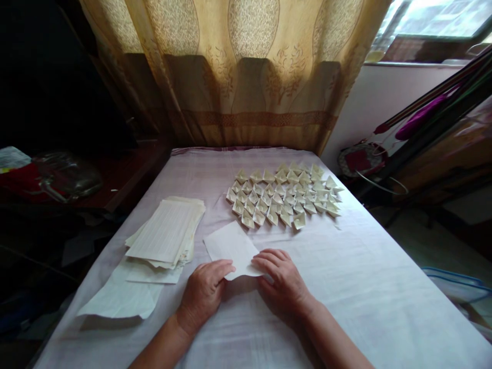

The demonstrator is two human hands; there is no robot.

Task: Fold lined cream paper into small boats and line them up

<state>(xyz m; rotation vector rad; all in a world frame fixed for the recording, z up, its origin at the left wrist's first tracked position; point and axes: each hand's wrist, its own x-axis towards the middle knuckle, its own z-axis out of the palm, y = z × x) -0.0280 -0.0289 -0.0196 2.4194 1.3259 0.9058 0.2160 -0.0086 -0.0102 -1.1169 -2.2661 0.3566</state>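
A white sheet of paper [232, 246] lies slantwise in front of me, its near edge lifted off the cloth. My left hand [207, 284] grips the sheet's near left corner between thumb and fingers. At the near right corner, my right hand [280, 279] has its fingers on top and its thumb below the paper. Beyond the sheet stand many small folded paper boats [277, 197], packed close in rows. To the left is a stack of lined paper [163, 230], with a loose paler sheet [123, 292] sticking out below it.
The table [365, 297] wears a pale cloth. A gold curtain [249, 97] hangs behind it. Dark furniture [126, 174] with a clear plastic-looking item [67, 174] is at the left. On the right are a patterned bag [363, 159] and a blue-rimmed container [457, 284].
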